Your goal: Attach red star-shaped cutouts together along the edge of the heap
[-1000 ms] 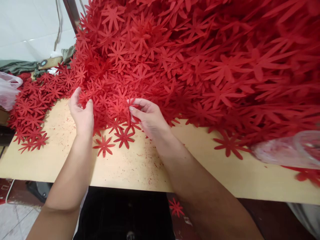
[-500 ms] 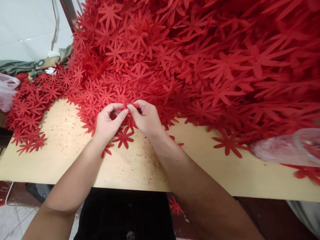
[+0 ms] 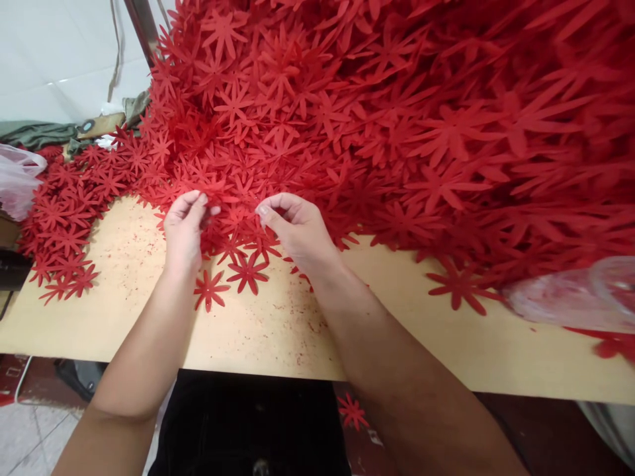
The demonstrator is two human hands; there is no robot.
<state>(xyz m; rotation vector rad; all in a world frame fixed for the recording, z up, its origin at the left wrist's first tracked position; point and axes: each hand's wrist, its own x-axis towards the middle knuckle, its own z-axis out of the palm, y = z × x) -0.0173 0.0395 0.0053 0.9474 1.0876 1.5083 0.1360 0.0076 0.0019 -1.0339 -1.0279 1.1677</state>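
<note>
**Left hand (image 3: 184, 228) and right hand (image 3: 300, 228) apart, before a pile of red flowers (image 3: 278, 119)**

The pile fills the top of the frame from left of centre to the right edge, its many-petalled cut-outs overlapping in every direction. Both hands are at its front edge, near the middle of the frame, with a gap of red petals between them.

The left grip is drawn in, thumb and forefinger tips close together against red petals; I cannot tell whether a flower is caught in it or only lies behind. The right grip is also narrowed, thumb and forefinger bent into a loop with their tips nearly meeting. Red shows around those tips, but what they hold, if anything, is unclear.

Just below the gap, two loose flowers (image 3: 248, 271) lie side by side on the pale tabletop (image 3: 223, 350), among scattered reddish crumbs. A smaller heap (image 3: 64, 211) spreads down the left of the frame, joined to the main pile. Beside it, at the left edge, is a whitish plastic bag (image 3: 17, 182), with dark green cloth (image 3: 40, 134) above. At lower right, a clear plastic container (image 3: 555, 299) lies against the flowers. One more flower (image 3: 353, 411) shows below the tabletop's front edge, right of the person's black clothing (image 3: 248, 423).
</note>
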